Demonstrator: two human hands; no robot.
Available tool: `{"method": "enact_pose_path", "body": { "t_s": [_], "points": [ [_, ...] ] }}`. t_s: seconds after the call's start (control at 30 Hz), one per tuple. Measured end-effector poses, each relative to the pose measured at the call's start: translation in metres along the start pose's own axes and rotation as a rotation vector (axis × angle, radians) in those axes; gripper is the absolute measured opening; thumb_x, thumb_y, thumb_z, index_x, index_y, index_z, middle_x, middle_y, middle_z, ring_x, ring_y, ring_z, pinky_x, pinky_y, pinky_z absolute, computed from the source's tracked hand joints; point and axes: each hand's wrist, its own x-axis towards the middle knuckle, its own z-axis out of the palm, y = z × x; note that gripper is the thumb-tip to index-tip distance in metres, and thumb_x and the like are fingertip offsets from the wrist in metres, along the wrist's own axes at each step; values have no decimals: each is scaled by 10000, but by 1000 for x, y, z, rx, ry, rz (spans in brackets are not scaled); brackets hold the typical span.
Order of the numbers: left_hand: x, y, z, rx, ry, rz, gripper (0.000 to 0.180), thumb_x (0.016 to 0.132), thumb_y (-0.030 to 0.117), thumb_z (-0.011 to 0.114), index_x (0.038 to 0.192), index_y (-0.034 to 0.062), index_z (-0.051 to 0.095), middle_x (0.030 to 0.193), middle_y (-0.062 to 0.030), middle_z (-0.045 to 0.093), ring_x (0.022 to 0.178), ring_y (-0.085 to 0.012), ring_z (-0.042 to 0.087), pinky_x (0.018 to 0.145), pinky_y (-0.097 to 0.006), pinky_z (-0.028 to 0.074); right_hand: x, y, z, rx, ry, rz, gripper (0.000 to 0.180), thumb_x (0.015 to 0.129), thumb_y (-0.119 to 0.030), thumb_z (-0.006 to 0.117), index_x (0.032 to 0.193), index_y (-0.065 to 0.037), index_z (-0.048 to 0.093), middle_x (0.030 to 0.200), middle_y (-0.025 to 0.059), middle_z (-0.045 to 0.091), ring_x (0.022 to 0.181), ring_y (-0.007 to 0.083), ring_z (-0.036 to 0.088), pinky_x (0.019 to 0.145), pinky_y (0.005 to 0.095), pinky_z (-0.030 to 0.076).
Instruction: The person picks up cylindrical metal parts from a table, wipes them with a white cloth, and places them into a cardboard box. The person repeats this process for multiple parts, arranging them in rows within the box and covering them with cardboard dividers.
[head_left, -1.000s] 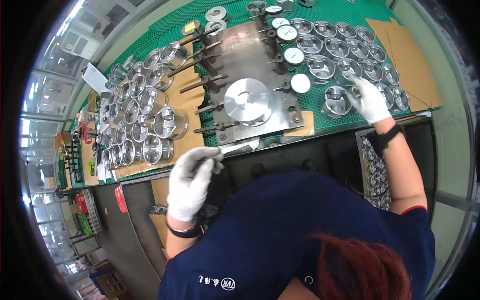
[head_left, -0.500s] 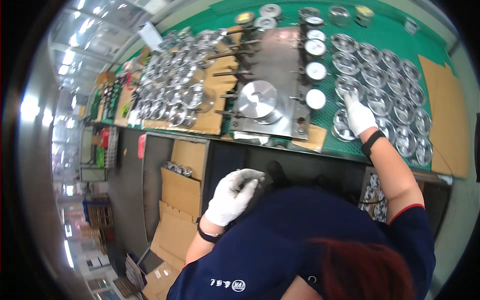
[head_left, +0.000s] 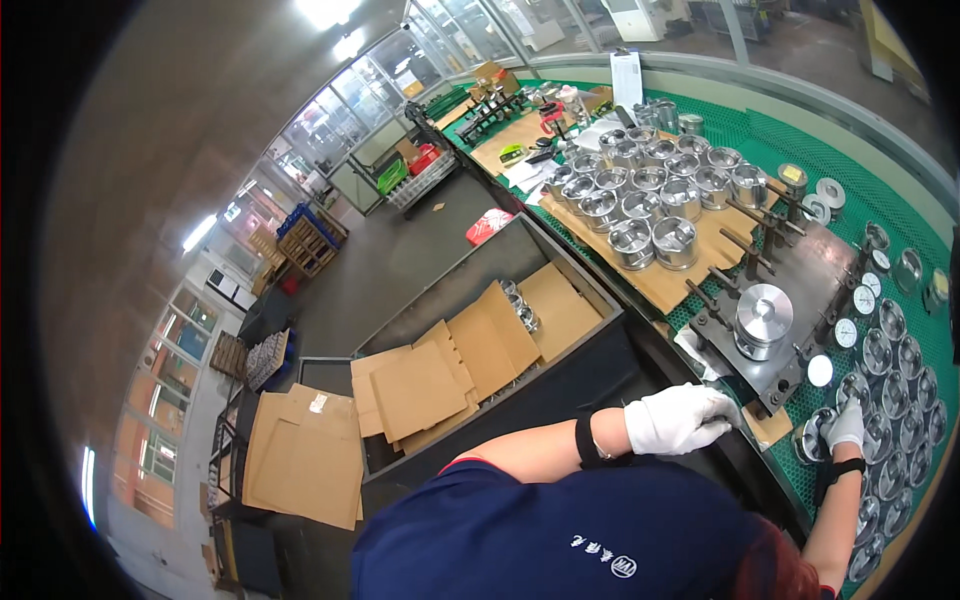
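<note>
My right hand (head_left: 846, 424), in a white glove, reaches into the rows of metal pistons (head_left: 898, 395) on the bench at the right. Its fingers are closed on the near rim of one piston (head_left: 853, 388); the fingertips are partly hidden. Just left of this hand stands another piston (head_left: 813, 437). My left hand (head_left: 682, 418), gloved with greyish fingertips, hovers off the bench's front edge with fingers curled in and nothing visible in them. Beyond it, a lone piston (head_left: 763, 318) sits crown up on a steel plate fixture (head_left: 815, 262).
White-faced dial gauges (head_left: 845, 332) line the fixture's right side, dark rods its left. More pistons (head_left: 674, 240) crowd cardboard (head_left: 655, 285) to the left. A dark bin (head_left: 440, 352) holding cardboard sheets (head_left: 492, 340) stands below the bench. A clipboard (head_left: 626, 80) leans at the back.
The view has swung left, bringing more bin and floor into sight. My right hand stays among the pistons. My left hand is nearer the bench edge, fingers still curled.
</note>
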Motion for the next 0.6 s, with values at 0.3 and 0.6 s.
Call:
{"method": "enact_pose_path", "body": {
  "t_s": [0.3,0.6],
  "points": [
    [-34,-7,2,27,117,-118,230,962,174,553,1095,35,677,1004,-156,708,960,-332,678,874,-411,535,16,37,32,-6,108,-95,715,685,-107,821,1297,-12,464,1285,294,561,1198,450,563,1014,449,470],
    [-18,0,14,49,-8,-163,279,941,216,542,1103,34,678,1019,-161,706,970,-330,678,890,-414,533,11,47,30,93,64,-114,687,664,-78,764,1277,77,497,1239,291,601,1186,423,583,1030,403,459]
  ]
}}
